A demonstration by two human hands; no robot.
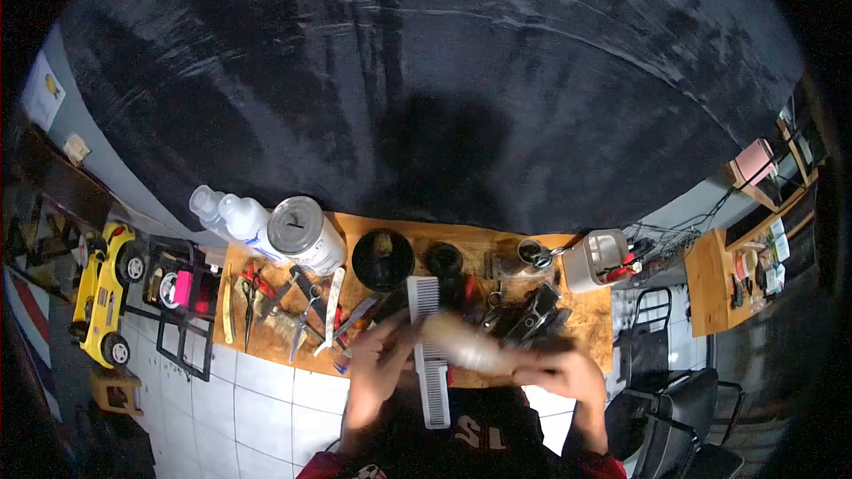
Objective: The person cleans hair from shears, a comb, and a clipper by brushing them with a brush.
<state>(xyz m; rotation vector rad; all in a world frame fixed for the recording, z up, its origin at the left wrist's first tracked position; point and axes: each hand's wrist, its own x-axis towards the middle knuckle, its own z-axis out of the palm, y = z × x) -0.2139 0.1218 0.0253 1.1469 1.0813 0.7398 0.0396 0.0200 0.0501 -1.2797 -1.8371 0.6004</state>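
Note:
My left hand (377,362) is closed on a pale grey comb (433,396), which stands lengthwise in front of my chest with its teeth showing. My right hand (565,374) is wrapped round the end of a brush (469,348), smeared by motion. The brush's light, bushy end overlaps the middle of the comb in this view. Both hands are over the near edge of a wooden table (275,350). Just left of my left hand lie scissors (309,309) and a pale-handled razor (334,309).
A large can (307,235), white bottles (246,217) and a black bowl (383,260) line the table's back. Dark hair clippers (537,309) and a grey bin (595,262) are at right. Black chairs (679,404) stand beyond; a yellow toy car (105,294) is at far left.

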